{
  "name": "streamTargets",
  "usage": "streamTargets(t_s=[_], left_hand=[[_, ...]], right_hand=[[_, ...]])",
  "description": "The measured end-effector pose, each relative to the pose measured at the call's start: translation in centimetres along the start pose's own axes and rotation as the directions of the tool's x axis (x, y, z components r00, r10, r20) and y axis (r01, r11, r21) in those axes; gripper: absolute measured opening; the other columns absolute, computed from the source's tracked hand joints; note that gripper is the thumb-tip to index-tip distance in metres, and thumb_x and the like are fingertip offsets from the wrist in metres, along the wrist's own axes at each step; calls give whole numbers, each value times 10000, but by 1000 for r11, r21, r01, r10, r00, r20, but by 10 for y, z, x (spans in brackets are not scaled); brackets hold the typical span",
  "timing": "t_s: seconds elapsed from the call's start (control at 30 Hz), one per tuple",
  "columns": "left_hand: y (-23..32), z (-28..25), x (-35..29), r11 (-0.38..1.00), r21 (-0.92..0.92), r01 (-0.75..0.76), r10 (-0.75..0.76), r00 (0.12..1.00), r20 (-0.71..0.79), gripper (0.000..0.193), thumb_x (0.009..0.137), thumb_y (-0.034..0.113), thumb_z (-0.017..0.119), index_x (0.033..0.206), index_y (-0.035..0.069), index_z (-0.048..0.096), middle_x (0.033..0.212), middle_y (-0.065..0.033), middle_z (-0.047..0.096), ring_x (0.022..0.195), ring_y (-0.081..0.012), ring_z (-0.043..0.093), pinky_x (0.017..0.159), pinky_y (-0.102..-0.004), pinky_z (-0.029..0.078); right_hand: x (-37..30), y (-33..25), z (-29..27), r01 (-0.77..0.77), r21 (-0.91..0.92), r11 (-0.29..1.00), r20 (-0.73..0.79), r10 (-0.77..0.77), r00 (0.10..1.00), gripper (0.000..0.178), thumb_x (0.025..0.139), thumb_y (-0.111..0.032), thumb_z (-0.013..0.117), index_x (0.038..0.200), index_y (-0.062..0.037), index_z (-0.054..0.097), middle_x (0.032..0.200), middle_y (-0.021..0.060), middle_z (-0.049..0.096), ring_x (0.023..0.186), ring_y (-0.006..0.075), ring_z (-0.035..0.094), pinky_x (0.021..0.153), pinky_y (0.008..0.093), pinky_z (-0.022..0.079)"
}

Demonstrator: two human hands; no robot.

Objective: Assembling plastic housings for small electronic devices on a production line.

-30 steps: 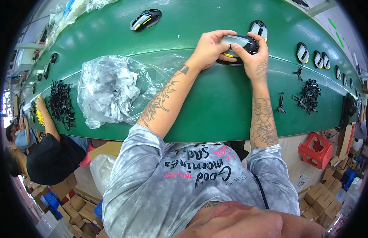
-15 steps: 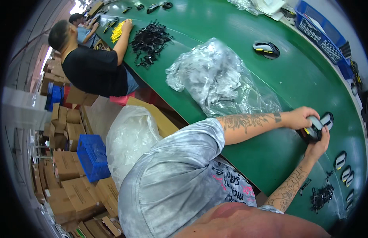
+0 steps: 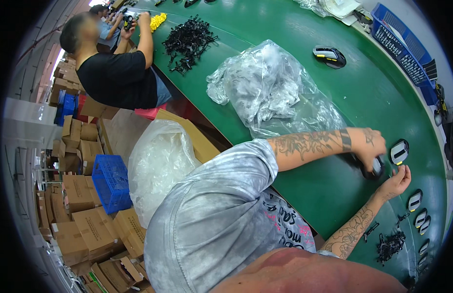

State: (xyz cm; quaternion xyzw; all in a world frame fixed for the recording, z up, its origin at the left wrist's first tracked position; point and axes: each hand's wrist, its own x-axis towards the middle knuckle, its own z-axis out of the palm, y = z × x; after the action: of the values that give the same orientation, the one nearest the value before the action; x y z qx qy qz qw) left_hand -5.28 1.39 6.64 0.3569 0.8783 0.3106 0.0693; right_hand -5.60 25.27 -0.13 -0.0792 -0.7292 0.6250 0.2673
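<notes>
My left hand (image 3: 370,149) reaches over the green table and grips a dark computer mouse (image 3: 378,168) from above. The hand is a little blurred and covers much of the mouse. Just right of it my right hand (image 3: 395,183) is raised with its fingers slightly curled and apart, and nothing shows in them. Beyond those fingertips another mouse (image 3: 399,152), grey and black with a yellow edge, lies on the table. Nearer me on the right, several similar mice (image 3: 415,200) lie in a row beside a heap of small black parts (image 3: 391,246).
A clear plastic bag (image 3: 270,83) of wrapped pieces lies left of my hands. One mouse (image 3: 329,57) lies farther off, below a blue basket (image 3: 400,44). A co-worker (image 3: 114,73) sits at left by black parts (image 3: 189,41) and yellow parts (image 3: 159,22). Cartons (image 3: 82,190) stand behind.
My hands have drawn apart. The left has moved down and left with a mouse; the right has let go and dropped slightly. The co-worker has raised both hands with a dark object.
</notes>
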Motion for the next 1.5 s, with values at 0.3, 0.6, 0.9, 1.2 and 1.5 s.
streamTargets(t_s=[0.3,0.6,0.9,1.2,1.5], left_hand=[[-23,18,5,945,138,298,-48,541,-840,390,757,166,734,1102,22,625,1007,-159,619,943,-356,625,788,-503,464],[19,87,25,920,-215,-328,58,657,-752,287,753,6,610,1039,16,624,985,-197,603,947,-421,592,846,-491,496],[-26,60,20,971,-7,238,-166,655,-737,875,768,352,780,1458,-32,403,1370,-210,529,1279,-402,494,993,-567,421],[-9,61,37,912,90,400,-302,802,-515,896,755,389,846,1459,-5,455,1273,-208,544,1160,-354,553,998,-559,432],[-7,55,27,5,-1000,-12,-238,971,-13,541,920,302,789,1319,8,571,998,-58,624,745,-114,586,521,-256,483]], right_hand=[[23,3,-15,433,-673,600,194,-422,886,655,927,-413,748,1472,-120,532,1451,170,535,1341,323,515,1073,463,429],[21,-4,-4,367,-817,444,381,-63,923,666,931,-518,675,1471,-146,559,1471,100,590,1371,297,531,1118,459,411],[-27,-36,-13,43,34,999,424,-53,904,174,973,-113,681,1076,18,733,1007,79,747,952,158,678,909,285,515],[-85,-130,-184,33,-714,700,100,55,994,230,909,-103,728,1116,-5,708,842,69,704,789,148,673,770,293,541],[-94,-109,-183,272,-785,556,440,192,877,336,812,-77,780,1142,-61,724,1099,109,688,932,250,666,841,358,535]])
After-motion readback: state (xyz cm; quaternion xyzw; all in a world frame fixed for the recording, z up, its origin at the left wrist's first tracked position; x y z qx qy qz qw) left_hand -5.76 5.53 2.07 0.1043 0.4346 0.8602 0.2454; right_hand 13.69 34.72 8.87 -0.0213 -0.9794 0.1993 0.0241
